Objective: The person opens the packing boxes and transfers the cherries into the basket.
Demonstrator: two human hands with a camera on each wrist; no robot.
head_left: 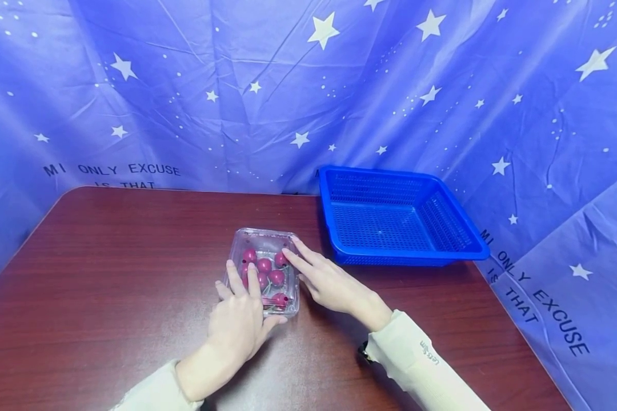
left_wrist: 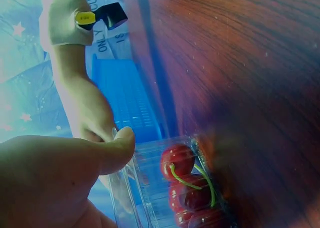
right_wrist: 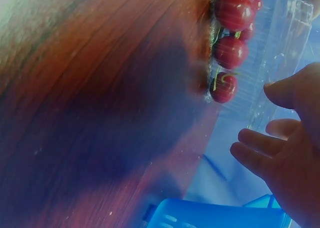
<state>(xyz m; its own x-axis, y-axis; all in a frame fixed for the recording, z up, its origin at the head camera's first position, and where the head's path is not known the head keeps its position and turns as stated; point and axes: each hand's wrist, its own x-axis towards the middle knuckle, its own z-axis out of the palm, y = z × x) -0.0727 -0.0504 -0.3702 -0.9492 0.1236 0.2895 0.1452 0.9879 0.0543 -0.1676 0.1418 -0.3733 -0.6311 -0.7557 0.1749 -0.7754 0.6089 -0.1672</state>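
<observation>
A clear plastic clamshell box (head_left: pixel 267 232) with several red cherries (head_left: pixel 264 265) inside stands on the table, its lid lying over the fruit. My left hand (head_left: pixel 236 319) rests on the lid's left part, fingers spread and straight, with the thumb at the near edge. On the right side, my right hand (head_left: pixel 331 279) touches the lid near the far right corner with extended fingertips. Green stems show on the cherries (left_wrist: pixel 178 160) through the wall in the left wrist view. In the right wrist view, the right thumb (right_wrist: pixel 282 92) is alongside the box's clear side.
A blue perforated basket (head_left: pixel 408 253) stands at the back right of the dark reddish wooden table (head_left: pixel 108 274), beyond my right hand. Behind the table hangs a blue curtain (head_left: pixel 267 114) with white stars and lettering.
</observation>
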